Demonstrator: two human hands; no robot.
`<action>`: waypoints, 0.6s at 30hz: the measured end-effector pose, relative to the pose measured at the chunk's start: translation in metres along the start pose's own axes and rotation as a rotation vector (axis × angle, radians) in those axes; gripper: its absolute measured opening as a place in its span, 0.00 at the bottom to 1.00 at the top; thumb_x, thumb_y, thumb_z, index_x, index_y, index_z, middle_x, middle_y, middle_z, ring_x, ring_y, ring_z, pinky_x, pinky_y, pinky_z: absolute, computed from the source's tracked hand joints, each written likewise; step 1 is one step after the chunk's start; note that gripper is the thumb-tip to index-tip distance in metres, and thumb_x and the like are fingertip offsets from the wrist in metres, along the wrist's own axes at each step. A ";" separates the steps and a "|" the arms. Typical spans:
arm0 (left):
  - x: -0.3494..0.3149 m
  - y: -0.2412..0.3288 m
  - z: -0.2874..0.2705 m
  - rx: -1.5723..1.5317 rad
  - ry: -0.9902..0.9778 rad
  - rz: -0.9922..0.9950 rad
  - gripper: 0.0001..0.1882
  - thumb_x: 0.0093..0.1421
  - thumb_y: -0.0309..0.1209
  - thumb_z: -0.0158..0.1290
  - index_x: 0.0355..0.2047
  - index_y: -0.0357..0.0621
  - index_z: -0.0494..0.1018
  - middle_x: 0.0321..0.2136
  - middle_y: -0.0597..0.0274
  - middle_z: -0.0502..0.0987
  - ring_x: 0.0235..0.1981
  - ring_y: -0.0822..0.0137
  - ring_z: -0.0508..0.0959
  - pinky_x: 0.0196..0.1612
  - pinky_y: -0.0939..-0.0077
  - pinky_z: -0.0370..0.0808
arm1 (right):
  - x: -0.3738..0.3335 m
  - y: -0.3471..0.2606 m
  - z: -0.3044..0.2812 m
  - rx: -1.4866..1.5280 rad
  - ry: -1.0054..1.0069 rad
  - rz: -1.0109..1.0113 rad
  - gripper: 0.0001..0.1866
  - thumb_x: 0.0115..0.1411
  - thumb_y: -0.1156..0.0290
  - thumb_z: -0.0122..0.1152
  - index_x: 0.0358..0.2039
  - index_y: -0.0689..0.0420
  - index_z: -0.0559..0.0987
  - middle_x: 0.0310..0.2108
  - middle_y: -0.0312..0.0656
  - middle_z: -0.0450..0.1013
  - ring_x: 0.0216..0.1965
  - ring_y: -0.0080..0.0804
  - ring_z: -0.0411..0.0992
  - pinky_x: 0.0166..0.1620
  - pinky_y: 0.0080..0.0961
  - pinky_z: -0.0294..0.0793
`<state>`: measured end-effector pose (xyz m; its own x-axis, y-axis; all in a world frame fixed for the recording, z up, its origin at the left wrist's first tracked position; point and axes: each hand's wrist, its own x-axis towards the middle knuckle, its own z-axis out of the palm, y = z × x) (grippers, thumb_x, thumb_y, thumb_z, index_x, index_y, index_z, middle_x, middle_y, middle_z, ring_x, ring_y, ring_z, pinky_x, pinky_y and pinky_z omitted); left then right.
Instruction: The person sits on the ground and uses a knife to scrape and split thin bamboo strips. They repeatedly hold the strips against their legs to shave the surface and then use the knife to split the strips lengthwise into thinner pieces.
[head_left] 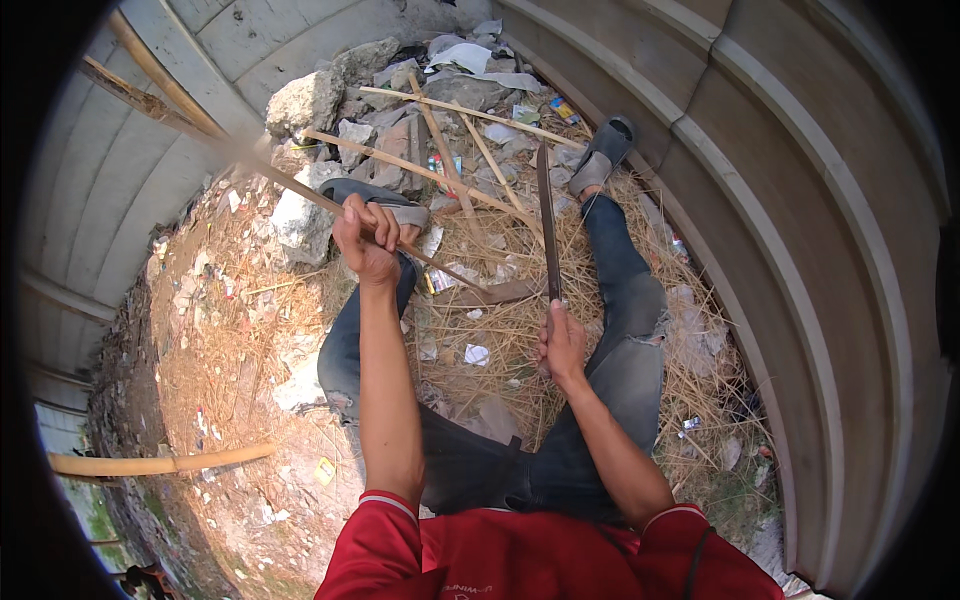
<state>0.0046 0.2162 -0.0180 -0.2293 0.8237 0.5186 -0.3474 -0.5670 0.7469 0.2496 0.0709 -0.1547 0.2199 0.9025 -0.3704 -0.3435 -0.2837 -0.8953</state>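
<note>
My left hand (pixel 368 238) is closed around a long, thin bamboo strip (pixel 305 190), which slants from the upper left down toward the ground between my legs. Its upper part is smeared by motion. In my right hand (pixel 562 345) is a machete (pixel 549 220), gripped by the handle with the long dark blade pointing away from me. The blade stands apart from the strip. Beyond both hands, several pale bamboo strips (pixel 400 165) lie crossed over the rubble and straw. A short piece of wood (pixel 497 292) rests on the straw just left of the blade.
Broken concrete chunks (pixel 305 105) and litter are heaped at the far side. A ribbed metal wall (pixel 790 200) curves along the right, and grey panels (pixel 265 40) stand at the far left. A bamboo pole (pixel 165 463) juts in from the left. Straw and scraps cover the ground.
</note>
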 end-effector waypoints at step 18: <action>0.018 -0.010 0.005 -0.359 -0.518 -0.396 0.37 0.51 0.69 0.58 0.13 0.49 0.61 0.08 0.74 0.62 0.08 0.82 0.58 0.16 0.87 0.55 | -0.024 0.092 -0.049 -0.481 0.006 0.363 0.33 0.69 0.42 0.50 0.22 0.60 0.77 0.19 0.40 0.72 0.19 0.32 0.70 0.26 0.35 0.69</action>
<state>0.0081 0.2364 -0.0138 0.4021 0.8055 0.4352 -0.6111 -0.1178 0.7827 0.2576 0.0067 -0.2406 0.1721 0.7192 -0.6732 0.0540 -0.6892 -0.7225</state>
